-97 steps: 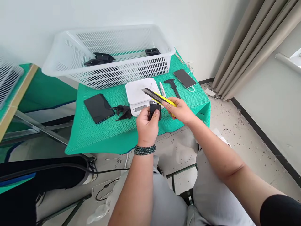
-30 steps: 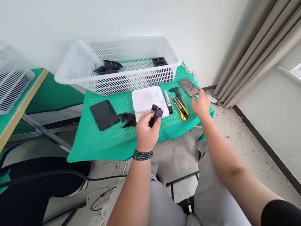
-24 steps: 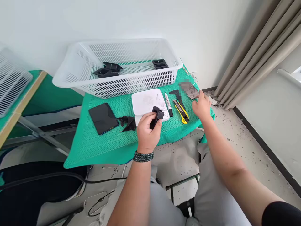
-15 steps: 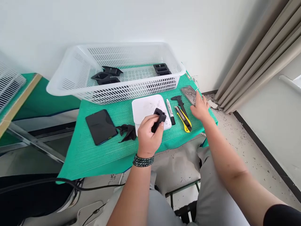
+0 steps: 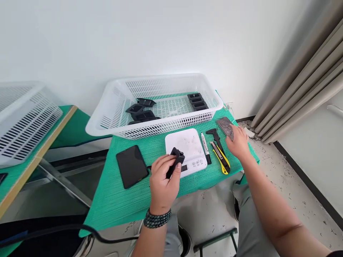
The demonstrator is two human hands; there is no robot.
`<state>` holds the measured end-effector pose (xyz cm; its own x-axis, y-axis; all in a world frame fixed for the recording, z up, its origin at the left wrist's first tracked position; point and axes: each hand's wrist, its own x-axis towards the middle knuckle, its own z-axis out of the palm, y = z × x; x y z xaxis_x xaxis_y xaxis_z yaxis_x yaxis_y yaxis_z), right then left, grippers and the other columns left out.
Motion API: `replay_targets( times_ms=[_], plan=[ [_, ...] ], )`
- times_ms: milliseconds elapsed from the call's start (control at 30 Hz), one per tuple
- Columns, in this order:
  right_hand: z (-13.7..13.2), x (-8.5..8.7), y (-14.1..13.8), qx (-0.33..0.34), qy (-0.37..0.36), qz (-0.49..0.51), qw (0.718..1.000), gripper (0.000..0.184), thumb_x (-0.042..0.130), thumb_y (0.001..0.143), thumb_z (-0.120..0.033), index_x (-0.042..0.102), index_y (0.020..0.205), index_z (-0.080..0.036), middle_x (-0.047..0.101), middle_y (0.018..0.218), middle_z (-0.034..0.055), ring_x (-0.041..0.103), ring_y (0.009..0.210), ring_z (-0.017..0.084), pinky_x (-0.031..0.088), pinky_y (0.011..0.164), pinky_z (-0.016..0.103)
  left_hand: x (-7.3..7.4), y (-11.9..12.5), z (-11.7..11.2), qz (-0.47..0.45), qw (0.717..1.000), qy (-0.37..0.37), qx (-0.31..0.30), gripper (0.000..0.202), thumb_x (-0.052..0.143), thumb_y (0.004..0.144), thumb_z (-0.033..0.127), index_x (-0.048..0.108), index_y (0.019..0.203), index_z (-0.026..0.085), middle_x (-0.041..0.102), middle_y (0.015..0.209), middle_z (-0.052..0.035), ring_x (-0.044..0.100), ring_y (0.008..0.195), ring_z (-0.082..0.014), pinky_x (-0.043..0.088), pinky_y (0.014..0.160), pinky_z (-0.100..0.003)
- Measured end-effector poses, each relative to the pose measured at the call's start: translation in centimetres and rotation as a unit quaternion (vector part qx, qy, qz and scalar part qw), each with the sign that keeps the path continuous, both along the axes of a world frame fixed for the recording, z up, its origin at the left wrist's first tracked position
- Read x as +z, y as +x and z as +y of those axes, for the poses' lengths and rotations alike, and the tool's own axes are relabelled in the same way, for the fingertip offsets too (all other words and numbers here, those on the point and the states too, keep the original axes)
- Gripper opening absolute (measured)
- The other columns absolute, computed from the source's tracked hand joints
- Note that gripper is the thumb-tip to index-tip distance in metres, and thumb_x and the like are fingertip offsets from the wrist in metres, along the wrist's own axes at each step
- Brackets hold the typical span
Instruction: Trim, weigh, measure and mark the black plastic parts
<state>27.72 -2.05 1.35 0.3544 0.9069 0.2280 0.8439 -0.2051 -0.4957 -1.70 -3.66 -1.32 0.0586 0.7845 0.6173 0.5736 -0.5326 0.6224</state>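
My left hand is closed round a small black plastic part with a rectangular opening, held just over the front left corner of a white digital scale. At the table's right end my right hand grips the near end of a dark, flat phone lying on the green cloth; some fingertips are hidden. Between scale and phone lie a white marker with a black cap, a black caliper and a yellow utility knife.
A white plastic basket at the back holds several black parts, loose at left and lined up at right. A black tablet lies on the left. Another basket stands on a neighbouring table. A cable hangs in front.
The view has shifted, so the table sits lower and further right. My left hand still holds the black part, now nearer the scale's left front corner. The right hand stays at the phone.
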Motion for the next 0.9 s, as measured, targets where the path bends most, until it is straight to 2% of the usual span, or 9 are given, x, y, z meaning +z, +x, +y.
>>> replay_targets(
  times_ms=[167,333,433,600,733,900],
  plan=[
    [0.8,-0.1,0.7,0.020,-0.022,0.021,0.999,0.074,0.047,0.085,-0.026,0.036,0.157,-0.014,0.057,0.155,0.0168,0.036,0.154,0.035,0.022,0.123,0.069,-0.7,-0.7,0.0,0.009,1.000,0.017,0.010,0.020,0.064,0.099,0.034,0.077,0.104,0.020,0.077,0.107,-0.0097,0.068,0.112,-0.0281,0.059,0.096,-0.044],
    [2.8,0.0,0.9,0.040,-0.074,-0.014,0.996,0.060,0.046,0.086,-0.025,0.048,0.145,-0.017,0.058,0.155,0.0136,0.025,0.161,0.034,0.011,0.126,0.071,-0.6,-0.1,0.8,-0.026,0.998,0.037,0.033,0.021,0.065,0.098,0.034,0.077,0.102,0.018,0.077,0.105,-0.0104,0.070,0.109,-0.0275,0.059,0.097,-0.045],
    [3.6,0.1,0.7,0.036,-0.104,-0.031,0.993,0.052,0.046,0.086,-0.024,0.054,0.137,-0.019,0.063,0.150,0.0122,0.027,0.160,0.036,0.008,0.125,0.074,-0.6,0.5,1.1,-0.038,0.998,0.032,0.031,0.021,0.064,0.098,0.035,0.077,0.101,0.018,0.077,0.104,-0.0100,0.070,0.108,-0.0272,0.059,0.097,-0.045],
    [3.8,-0.2,0.4,0.029,-0.090,-0.035,0.995,0.048,0.047,0.087,-0.023,0.056,0.133,-0.019,0.065,0.147,0.0122,0.032,0.158,0.035,0.005,0.125,0.075,-0.6,0.9,1.4,-0.047,0.998,0.012,0.030,0.020,0.064,0.098,0.035,0.077,0.102,0.019,0.077,0.105,-0.0095,0.070,0.108,-0.0271,0.059,0.097,-0.044],
    [3.9,-0.5,0.7,-0.006,-0.074,-0.033,0.997,0.047,0.046,0.087,-0.020,0.056,0.133,-0.019,0.068,0.142,0.0124,0.031,0.158,0.034,0.002,0.124,0.075,-0.7,0.9,1.4,-0.053,0.998,0.004,0.033,0.020,0.064,0.098,0.035,0.077,0.102,0.020,0.077,0.105,-0.0096,0.070,0.109,-0.0276,0.058,0.097,-0.045],
    [3.8,-0.5,1.2,-0.064,-0.061,-0.029,0.996,0.045,0.043,0.089,-0.017,0.056,0.132,-0.018,0.071,0.136,0.0133,0.034,0.156,0.034,0.007,0.123,0.076,-0.8,0.7,1.2,-0.063,0.997,0.005,0.043,0.019,0.065,0.097,0.034,0.077,0.102,0.020,0.077,0.106,-0.0100,0.070,0.110,-0.0279,0.058,0.098,-0.045]
  ],
)
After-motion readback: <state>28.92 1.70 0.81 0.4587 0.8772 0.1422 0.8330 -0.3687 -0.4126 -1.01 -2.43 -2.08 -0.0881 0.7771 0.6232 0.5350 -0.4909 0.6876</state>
